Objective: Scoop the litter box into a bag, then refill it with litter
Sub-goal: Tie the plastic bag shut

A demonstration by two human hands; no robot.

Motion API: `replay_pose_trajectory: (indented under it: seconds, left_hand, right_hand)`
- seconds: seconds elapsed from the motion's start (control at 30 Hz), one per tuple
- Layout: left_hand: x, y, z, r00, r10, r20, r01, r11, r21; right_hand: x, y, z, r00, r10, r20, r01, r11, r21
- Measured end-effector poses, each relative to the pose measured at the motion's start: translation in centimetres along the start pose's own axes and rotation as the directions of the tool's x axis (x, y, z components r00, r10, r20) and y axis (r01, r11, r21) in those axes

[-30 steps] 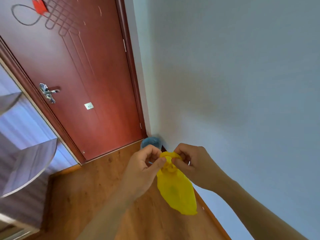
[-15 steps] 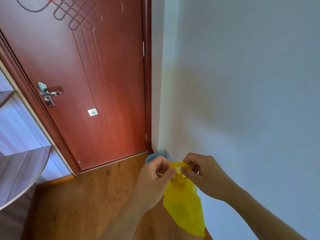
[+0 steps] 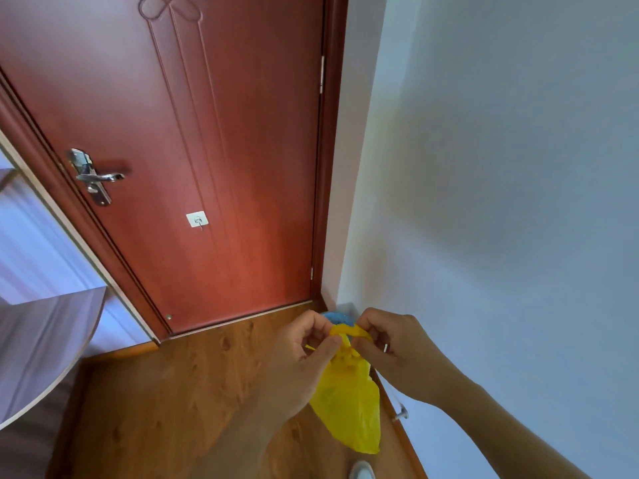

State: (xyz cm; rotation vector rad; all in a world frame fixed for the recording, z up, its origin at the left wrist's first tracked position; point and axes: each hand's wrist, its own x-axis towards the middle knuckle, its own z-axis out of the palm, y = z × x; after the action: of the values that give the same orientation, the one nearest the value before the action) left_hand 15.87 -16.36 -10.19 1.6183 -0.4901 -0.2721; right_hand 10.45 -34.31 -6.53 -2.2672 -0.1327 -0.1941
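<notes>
At the corner by the door, head view: yellow bag (image 3: 349, 402) hangs in mid-air above the wooden floor (image 3: 173, 409), close to the white wall (image 3: 501, 202). Bag neck gathered and twisted into a knot-like bunch at the top; body sags below, slightly bulged, a dim dark patch showing through the plastic, contents not identifiable.

Left hand (image 3: 304, 354): fingers curled, thumb and forefinger pinching the bag's neck from the left. Right hand (image 3: 397, 347): fingers curled, pinching a yellow strip of the bag's top from the right. Hands nearly touching across the knot.

Behind the hands, on the floor in the corner: a blue object (image 3: 337, 317), mostly hidden, shape unclear.

Red-brown door (image 3: 207, 150) closed, metal handle (image 3: 95, 176) at left.
</notes>
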Motion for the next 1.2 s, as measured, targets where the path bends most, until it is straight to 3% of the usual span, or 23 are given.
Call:
replay_pose_trajectory:
  seconds: [0.2,0.53,0.73,0.83,1.0,1.2]
  left_hand:
    - [7.5,-3.0,0.7,0.998,-0.065,0.006,0.064,0.991,0.114]
    - [18.6,-7.7,3.4,0.978,-0.167,-0.122,0.189,0.961,0.202]
    - [24.7,-12.1,2.3,0.970,-0.198,-0.144,0.230,0.938,0.259]
    - [27.8,-15.3,1.4,0.964,-0.220,-0.150,0.253,0.934,0.252]
    - [32.9,-21.7,-1.2,0.956,-0.292,-0.044,0.290,0.906,0.308]
    - [36.4,-27.5,-1.4,0.916,-0.401,-0.021,0.391,0.877,0.278]
  right_hand:
    - [6.7,5.8,-1.0,0.994,0.002,0.105,-0.013,0.994,0.111]
    - [16.3,16.9,-2.1,0.951,0.105,0.291,-0.169,0.964,0.205]
    - [22.3,21.2,-0.8,0.916,0.199,0.349,-0.261,0.955,0.142]
    - [25.7,23.6,1.0,0.911,0.267,0.315,-0.303,0.950,0.071]
    - [30.2,27.3,5.2,0.870,0.395,0.297,-0.377,0.919,-0.116]
    - [33.1,32.0,8.4,0.815,0.515,0.264,-0.505,0.856,-0.109]
